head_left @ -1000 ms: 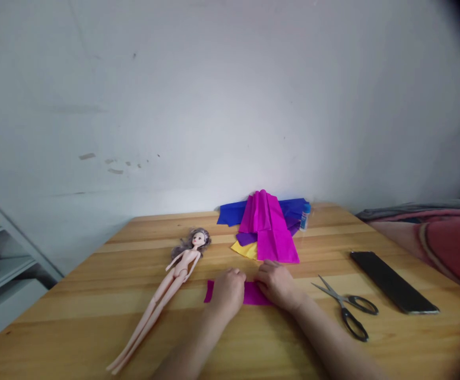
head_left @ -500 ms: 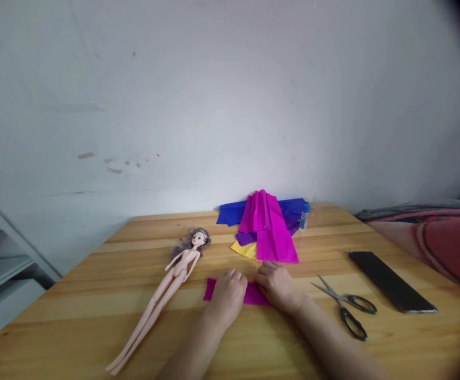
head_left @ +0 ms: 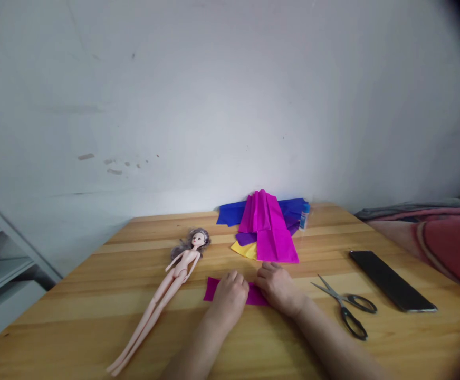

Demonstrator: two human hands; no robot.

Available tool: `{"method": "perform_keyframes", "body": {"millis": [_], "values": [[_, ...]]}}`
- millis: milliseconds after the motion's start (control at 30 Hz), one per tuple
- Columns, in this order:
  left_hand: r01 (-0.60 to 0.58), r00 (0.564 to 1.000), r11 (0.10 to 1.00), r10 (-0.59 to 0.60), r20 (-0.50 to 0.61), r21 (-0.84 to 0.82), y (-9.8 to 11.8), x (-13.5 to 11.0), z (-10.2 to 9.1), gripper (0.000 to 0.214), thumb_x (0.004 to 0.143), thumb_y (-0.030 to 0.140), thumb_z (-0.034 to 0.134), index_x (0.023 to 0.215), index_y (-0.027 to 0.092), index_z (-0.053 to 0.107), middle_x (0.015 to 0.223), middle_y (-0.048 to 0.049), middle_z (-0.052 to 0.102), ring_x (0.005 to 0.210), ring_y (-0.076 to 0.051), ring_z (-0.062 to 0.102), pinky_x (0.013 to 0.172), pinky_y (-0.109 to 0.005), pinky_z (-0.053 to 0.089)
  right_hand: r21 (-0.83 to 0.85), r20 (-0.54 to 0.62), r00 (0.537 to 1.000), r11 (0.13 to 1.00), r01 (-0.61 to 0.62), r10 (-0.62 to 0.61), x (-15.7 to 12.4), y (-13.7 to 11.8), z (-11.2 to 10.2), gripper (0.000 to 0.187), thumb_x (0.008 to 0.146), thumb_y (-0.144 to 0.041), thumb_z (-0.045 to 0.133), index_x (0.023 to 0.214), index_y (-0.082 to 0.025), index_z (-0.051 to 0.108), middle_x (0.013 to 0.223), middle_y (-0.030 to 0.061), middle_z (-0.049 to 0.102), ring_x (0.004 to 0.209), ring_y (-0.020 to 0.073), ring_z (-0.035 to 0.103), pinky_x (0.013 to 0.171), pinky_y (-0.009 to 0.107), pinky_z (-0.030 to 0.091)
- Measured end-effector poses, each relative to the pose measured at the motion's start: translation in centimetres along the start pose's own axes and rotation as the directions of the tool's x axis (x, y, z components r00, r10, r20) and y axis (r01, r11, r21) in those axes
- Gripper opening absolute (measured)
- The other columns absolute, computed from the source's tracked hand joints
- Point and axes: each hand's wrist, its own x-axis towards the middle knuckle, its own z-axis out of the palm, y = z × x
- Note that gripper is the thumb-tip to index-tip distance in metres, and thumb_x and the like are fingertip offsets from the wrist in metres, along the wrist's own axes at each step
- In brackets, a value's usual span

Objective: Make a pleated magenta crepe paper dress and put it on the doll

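Both my hands rest side by side on a small magenta strip of paper (head_left: pixel 211 288) lying flat on the wooden table (head_left: pixel 95 316). My left hand (head_left: pixel 230 295) covers its middle with fingers curled down onto it. My right hand (head_left: pixel 278 286) presses the strip's right end, fingers bent. An undressed doll (head_left: pixel 174 277) with grey-brown hair lies on its back just left of my left hand. Black-handled scissors (head_left: pixel 344 307) lie to the right of my right hand.
Against the wall lies a pile of folded coloured paper (head_left: pixel 267 227): magenta on top of blue, purple and yellow. A glue stick (head_left: pixel 304 216) stands beside it. A dark phone (head_left: pixel 392 287) lies at the right. White shelves (head_left: pixel 0 258) stand left, red bedding (head_left: pixel 443 237) right.
My hands have hardly moved; the fingers shifted slightly on the magenta strip. Everything else lies as before.
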Motion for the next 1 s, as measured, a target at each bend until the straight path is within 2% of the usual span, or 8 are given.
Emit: {"method": "perform_keyframes", "body": {"millis": [333, 633, 733, 833, 1000], "values": [[-0.018, 0.999, 0.999, 0.017, 0.036, 0.031, 0.6, -0.4, -0.8, 0.017, 0.084, 0.007, 0.049, 0.082, 0.012, 0.065, 0.082, -0.0089, 0.061, 0.087, -0.024, 0.054, 0.076, -0.037, 0.047, -0.023, 0.064, 0.998, 1.0, 0.009, -0.007, 0.0, -0.5, -0.7, 0.02, 0.089, -0.023, 0.051, 0.075, -0.018, 0.064, 0.081, 0.0061, 0.062, 0.082, 0.019, 0.047, 0.069, 0.032, 0.03], [0.101, 0.988, 0.994, -0.104, 0.114, 0.037, 2.3, -0.5, -0.1, 0.024, 0.082, 0.002, 0.044, 0.087, 0.008, 0.066, 0.083, -0.0148, 0.063, 0.083, -0.025, 0.06, 0.062, -0.032, 0.051, -0.068, 0.114, 0.993, 0.997, 0.024, -0.016, 0.1, -1.2, -1.5, 0.018, 0.087, -0.021, 0.052, 0.073, -0.017, 0.063, 0.08, 0.0064, 0.063, 0.084, 0.0212, 0.049, 0.065, 0.034, 0.03], [0.133, 0.983, 0.99, -0.138, 0.118, 0.047, 2.8, -0.7, 0.1, 0.029, 0.081, 0.001, 0.043, 0.098, 0.006, 0.065, 0.087, -0.0185, 0.065, 0.082, -0.026, 0.062, 0.061, -0.033, 0.052, -0.067, 0.122, 0.992, 0.997, 0.027, -0.018, 0.2, -1.4, -1.7, 0.019, 0.088, -0.021, 0.05, 0.075, -0.016, 0.063, 0.08, 0.0068, 0.064, 0.084, 0.0213, 0.05, 0.066, 0.034, 0.031], [0.178, 0.976, 0.981, -0.185, 0.111, 0.071, 3.2, -0.9, 0.2, 0.038, 0.083, 0.001, 0.042, 0.115, 0.01, 0.06, 0.103, -0.0228, 0.064, 0.089, -0.028, 0.064, 0.064, -0.034, 0.053, -0.066, 0.106, 0.994, 0.997, 0.032, -0.025, 0.2, -1.5, -1.4, 0.019, 0.089, -0.021, 0.049, 0.078, -0.016, 0.063, 0.081, 0.0066, 0.064, 0.084, 0.0211, 0.05, 0.067, 0.034, 0.032], [0.247, 0.955, 0.966, -0.257, 0.146, 0.082, 3.8, -0.8, 0.4, 0.041, 0.085, 0.003, 0.041, 0.121, 0.014, 0.058, 0.114, -0.0248, 0.061, 0.103, -0.033, 0.061, 0.071, -0.039, 0.054, -0.056, 0.097, 0.995, 0.998, 0.024, -0.018, 0.2, -1.6, -1.0, 0.019, 0.089, -0.02, 0.049, 0.078, -0.016, 0.064, 0.08, 0.007, 0.065, 0.085, 0.021, 0.051, 0.069, 0.033, 0.033]]}}
